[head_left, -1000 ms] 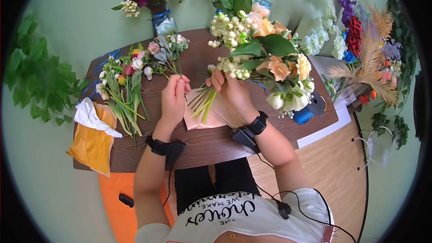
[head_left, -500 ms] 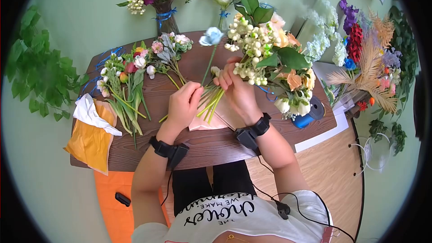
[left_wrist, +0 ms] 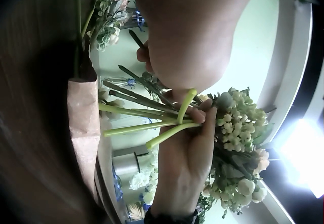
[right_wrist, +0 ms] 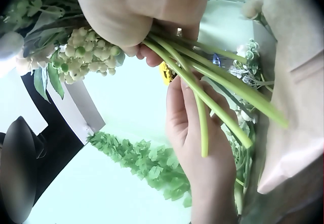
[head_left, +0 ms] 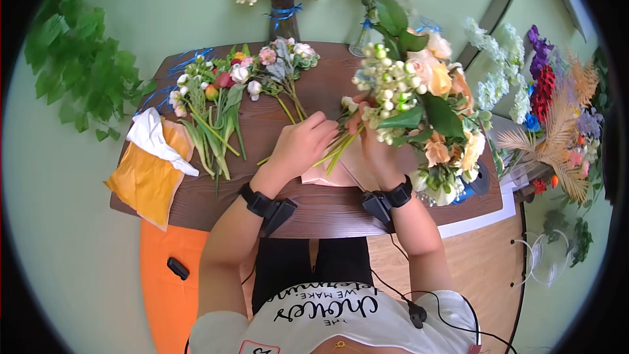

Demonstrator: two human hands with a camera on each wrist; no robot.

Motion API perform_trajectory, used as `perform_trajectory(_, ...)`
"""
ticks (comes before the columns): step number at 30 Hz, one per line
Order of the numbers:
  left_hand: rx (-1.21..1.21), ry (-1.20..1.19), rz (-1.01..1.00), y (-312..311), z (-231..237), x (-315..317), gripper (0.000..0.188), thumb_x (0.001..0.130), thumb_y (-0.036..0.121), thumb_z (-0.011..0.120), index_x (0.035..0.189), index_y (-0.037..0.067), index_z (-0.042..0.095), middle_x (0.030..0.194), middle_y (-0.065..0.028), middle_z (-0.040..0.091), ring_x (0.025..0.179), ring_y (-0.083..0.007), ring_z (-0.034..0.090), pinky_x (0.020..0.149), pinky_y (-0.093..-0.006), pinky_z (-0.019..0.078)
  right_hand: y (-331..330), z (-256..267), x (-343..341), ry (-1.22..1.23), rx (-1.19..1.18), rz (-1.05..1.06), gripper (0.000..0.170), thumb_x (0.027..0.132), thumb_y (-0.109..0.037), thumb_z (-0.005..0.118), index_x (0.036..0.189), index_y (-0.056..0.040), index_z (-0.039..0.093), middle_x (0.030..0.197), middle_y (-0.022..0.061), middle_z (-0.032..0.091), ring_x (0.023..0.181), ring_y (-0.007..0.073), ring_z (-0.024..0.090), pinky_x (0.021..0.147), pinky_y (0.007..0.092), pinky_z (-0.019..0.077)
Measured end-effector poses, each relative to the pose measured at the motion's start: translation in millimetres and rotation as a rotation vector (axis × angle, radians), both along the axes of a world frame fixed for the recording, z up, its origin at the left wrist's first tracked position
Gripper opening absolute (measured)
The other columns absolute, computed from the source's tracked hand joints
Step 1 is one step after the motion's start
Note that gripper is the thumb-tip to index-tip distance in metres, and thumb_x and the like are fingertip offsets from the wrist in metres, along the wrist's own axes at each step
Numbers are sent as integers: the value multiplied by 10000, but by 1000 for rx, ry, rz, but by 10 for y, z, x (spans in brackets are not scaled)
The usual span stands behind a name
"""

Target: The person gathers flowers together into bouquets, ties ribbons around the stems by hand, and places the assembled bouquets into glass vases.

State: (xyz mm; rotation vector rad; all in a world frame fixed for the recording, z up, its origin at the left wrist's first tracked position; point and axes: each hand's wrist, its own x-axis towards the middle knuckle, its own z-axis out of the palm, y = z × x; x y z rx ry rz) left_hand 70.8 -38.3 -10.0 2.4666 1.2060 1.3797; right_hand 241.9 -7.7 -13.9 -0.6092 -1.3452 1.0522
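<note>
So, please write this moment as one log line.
left hand: fingers at stems | right hand: grips bouquet | paper: under stems | spool: partly hidden

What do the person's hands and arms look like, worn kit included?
Left hand and right hand are ungloved. Each wrist has a black strap with a boxy black camera unit; a thin black cable trails from the right one. The white T-shirt has short sleeves and black lettering.
</note>
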Motion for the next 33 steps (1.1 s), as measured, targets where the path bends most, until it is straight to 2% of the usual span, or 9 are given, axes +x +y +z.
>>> perform_trajectory(2, -11, -14, -13, -4, -6, 8, 79, 848, 158, 621, 882, 87, 623, 803, -64, 540, 657, -283, 598, 550, -378, 481, -11, 16, 28, -95, -15, -90, 137, 963, -142, 511, 1046, -33, 510, 789, 27, 529, 665, 110, 520, 683, 270, 457)
perform_trajectory(4, -6, -41, -8, -5, 6, -1, 85, 852, 175, 620, 856, 91, 634, 776, -64, 552, 657, -279, 600, 556, -372, 477, -57, 121, -27, 212, -131, 52, 155, 955, -127, 500, 1064, -26, 546, 883, 68, 589, 726, 137, 553, 661, 270, 451)
perform_trajectory(7, 20, -113, 80, 13, 116, -110, 130, 856, 202, 617, 810, 84, 650, 745, -78, 588, 679, -284, 607, 589, -374, 472, -2, 99, -8, 277, -145, 134, 156, 963, -150, 492, 1053, -32, 540, 813, 66, 568, 731, 132, 521, 684, 268, 439)
perform_trajectory(10, -100, -190, 406, 62, 363, -526, 153, 865, 208, 589, 868, 74, 663, 854, -115, 642, 758, -330, 619, 673, -407, 490, 56, 53, 27, 175, -92, 85, 147, 975, -178, 476, 1025, -48, 523, 788, 54, 540, 718, 133, 499, 678, 273, 416)
perform_trajectory(15, -335, 119, 936, 139, 339, -1777, 276, 833, 296, 605, 864, 29, 668, 821, -190, 662, 787, -371, 638, 673, -443, 501, 1, 133, 37, 101, -14, 93, 137, 988, -189, 463, 1013, -56, 485, 731, 35, 490, 683, 144, 473, 687, 301, 398)
perform_trajectory(18, -595, 133, 1005, 197, 7, -2407, 359, 805, 363, 634, 791, 6, 671, 777, -213, 655, 763, -371, 639, 660, -442, 500, -45, 136, 5, 114, -16, 61, 150, 984, -187, 467, 1038, -47, 477, 703, 35, 481, 669, 144, 471, 680, 303, 395)
perform_trajectory(24, -637, 72, 1012, 99, -121, -2127, 500, 762, 478, 661, 635, -6, 658, 666, -197, 637, 683, -367, 636, 627, -441, 493, 10, 85, 22, 107, -3, 87, 166, 981, -191, 471, 1042, -36, 484, 702, 36, 487, 663, 142, 462, 681, 301, 392)
perform_trajectory(28, -574, 2, 980, 151, -211, -2188, 485, 786, 456, 632, 644, -8, 650, 622, -178, 618, 628, -362, 611, 595, -436, 465, -3, 120, 28, 132, -50, 124, 179, 982, -196, 468, 1045, -29, 486, 711, 34, 490, 678, 138, 462, 690, 299, 390)
perform_trajectory(33, -301, -399, 910, 155, -221, -2280, 398, 813, 346, 637, 668, -24, 628, 554, -110, 573, 526, -231, 566, 545, -383, 430, -18, 104, 9, 165, -89, 164, 196, 986, -210, 459, 1048, -26, 486, 732, 32, 493, 700, 133, 463, 705, 296, 387)
